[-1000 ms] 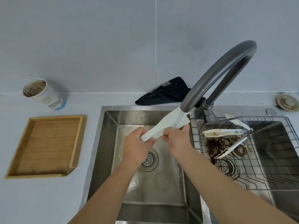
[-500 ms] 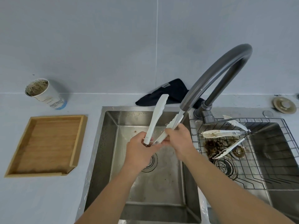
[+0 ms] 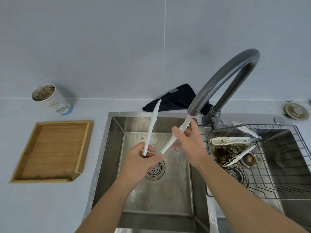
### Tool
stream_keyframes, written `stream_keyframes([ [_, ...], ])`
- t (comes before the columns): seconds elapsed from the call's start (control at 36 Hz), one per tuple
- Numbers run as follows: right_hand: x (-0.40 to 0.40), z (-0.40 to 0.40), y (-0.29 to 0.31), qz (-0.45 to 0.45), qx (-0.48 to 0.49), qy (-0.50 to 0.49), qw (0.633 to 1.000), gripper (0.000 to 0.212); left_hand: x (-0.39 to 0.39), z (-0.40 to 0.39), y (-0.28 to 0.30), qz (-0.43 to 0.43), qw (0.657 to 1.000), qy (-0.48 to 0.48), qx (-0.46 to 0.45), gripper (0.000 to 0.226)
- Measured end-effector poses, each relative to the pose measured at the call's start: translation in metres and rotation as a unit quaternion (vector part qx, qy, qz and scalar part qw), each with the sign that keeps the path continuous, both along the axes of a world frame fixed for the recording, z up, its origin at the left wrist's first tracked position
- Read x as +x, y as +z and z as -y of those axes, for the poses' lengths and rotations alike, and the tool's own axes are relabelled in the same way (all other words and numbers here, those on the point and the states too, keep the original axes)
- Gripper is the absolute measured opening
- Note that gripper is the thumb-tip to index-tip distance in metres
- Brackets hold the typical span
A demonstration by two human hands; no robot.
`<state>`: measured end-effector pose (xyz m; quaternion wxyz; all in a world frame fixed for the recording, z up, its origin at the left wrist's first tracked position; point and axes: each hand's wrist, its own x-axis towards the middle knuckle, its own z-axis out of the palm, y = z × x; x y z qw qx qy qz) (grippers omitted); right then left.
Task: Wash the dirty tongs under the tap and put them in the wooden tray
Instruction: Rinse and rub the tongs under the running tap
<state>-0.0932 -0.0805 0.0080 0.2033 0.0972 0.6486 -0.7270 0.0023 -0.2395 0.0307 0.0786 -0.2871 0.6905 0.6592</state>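
Spreading a pair of white plastic tongs (image 3: pixel 152 132) into a wide V over the left stainless-steel sink basin (image 3: pixel 156 195), the person grips them with both hands. The left hand (image 3: pixel 141 159) pinches the hinged end between thumb and curled fingers, one arm of the tongs rising toward the back rim. The right hand (image 3: pixel 189 145) closes thumb and fingers round the other arm, whose tip sits under the spout of the curved grey metal tap (image 3: pixel 223 81), in the running water. Well to the left, on the pale table, lies the square wooden tray (image 3: pixel 50 152), nothing in it. Behind it stands a soiled white paper cup (image 3: pixel 50 98). A dark folded cloth (image 3: pixel 176 98) lies behind the sink. More dirty white tongs (image 3: pixel 235 143) rest on the wire rack (image 3: pixel 277 174) over the right basin (brown residue beneath them).
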Motion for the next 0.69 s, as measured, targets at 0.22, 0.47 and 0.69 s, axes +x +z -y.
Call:
stream_keyframes([
  [0.22,-0.004,-0.005,0.011,0.012,0.003,-0.032,0.999,0.016,0.011,-0.004,-0.002,0.031,0.993,0.039,0.108,0.031],
  [0.47,-0.004,-0.008,0.023,0.006,0.078,-0.041,0.996,0.021,0.013,-0.006,-0.002,0.000,1.000,0.006,0.023,0.060],
  [0.69,-0.009,-0.008,0.034,-0.030,0.036,0.055,0.997,0.018,0.013,-0.013,-0.004,0.007,1.000,-0.011,0.000,0.006],
])
